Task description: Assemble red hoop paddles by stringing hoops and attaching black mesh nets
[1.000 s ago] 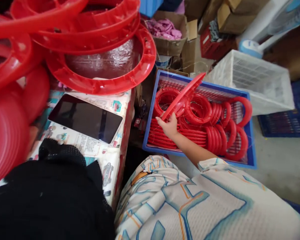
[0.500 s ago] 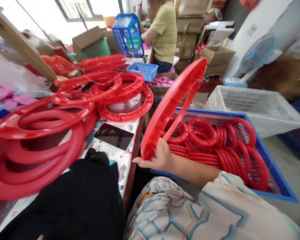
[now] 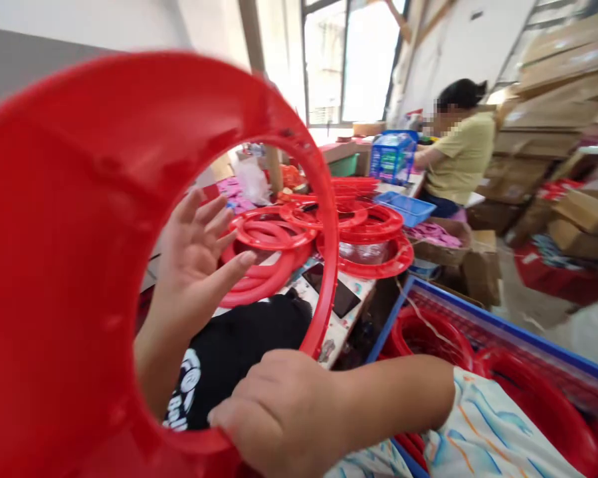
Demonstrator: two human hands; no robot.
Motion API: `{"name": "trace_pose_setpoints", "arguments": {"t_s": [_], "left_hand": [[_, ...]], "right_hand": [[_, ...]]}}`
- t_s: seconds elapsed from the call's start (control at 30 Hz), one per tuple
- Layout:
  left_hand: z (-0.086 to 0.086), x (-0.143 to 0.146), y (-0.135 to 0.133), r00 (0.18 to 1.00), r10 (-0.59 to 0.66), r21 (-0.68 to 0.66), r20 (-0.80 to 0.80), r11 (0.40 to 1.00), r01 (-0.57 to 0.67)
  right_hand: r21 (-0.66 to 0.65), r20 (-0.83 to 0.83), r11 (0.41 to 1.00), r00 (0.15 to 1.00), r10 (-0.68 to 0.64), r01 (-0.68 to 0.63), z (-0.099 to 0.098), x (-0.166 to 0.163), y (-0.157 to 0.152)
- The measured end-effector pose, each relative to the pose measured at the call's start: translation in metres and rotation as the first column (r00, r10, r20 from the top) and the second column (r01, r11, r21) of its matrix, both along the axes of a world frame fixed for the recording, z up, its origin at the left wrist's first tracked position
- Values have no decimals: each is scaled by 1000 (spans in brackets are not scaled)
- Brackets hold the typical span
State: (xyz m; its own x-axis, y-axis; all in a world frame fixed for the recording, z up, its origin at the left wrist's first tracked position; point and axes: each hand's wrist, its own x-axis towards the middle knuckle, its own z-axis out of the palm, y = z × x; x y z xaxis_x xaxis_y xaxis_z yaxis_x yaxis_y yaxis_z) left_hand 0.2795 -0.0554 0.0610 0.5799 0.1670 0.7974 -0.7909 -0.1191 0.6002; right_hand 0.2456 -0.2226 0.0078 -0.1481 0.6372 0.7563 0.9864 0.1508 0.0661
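A big red plastic ring (image 3: 74, 219) fills the left half of the view, held upright close to my face. My right hand (image 3: 279, 415) is closed on its lower rim. My left hand (image 3: 194, 265) shows through the ring's hole, fingers spread and apart, just behind the ring and holding nothing. Beyond it a heap of red rings (image 3: 323, 229) lies on the table. More red rings (image 3: 433, 335) fill the blue crate (image 3: 528, 335) at my right.
A dark tablet (image 3: 339, 292) lies on the table edge next to a black garment (image 3: 244, 345). Another person in a yellow shirt (image 3: 461, 156) sits at the far end by a blue basket (image 3: 391, 156). Cardboard boxes (image 3: 553, 86) are stacked at the right.
My right hand lifted one ring out of the blue crate and brought it up in front of my face. My left hand has risen behind it, and my view has tilted upward.
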Motion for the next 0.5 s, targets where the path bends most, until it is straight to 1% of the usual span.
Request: {"name": "trace_pose_setpoints", "arguments": {"t_s": [0.03,0.07,0.1,0.17,0.23,0.3,0.4,0.47,0.5], "left_hand": [[5,6,8,999,31,-7,20,999,-31],[8,10,15,998,59,-18,36,998,-59],[10,13,22,996,75,-39,52,997,-73],[7,15,36,988,152,-68,37,987,-149],[-3,14,48,977,213,-84,10,974,-211],[-17,12,60,973,232,-93,-5,968,-231],[-35,11,74,966,252,-151,60,959,-240],[-43,8,79,949,293,-216,116,940,-264],[-46,5,81,941,314,-241,125,930,-278]], "right_hand": [[-103,-14,993,998,63,-64,3,-6,3],[-213,-33,969,992,124,-128,6,-11,6],[-296,-52,938,983,173,-181,9,-15,8],[-398,-80,879,964,252,-263,13,-20,13],[-433,-103,842,946,308,-321,14,-23,20],[-452,-149,810,927,344,-374,13,-27,28],[-491,-225,737,885,408,-464,10,-31,39],[-491,-235,716,867,440,-496,8,-30,44],[-461,-244,726,860,448,-509,8,-28,46]]}}
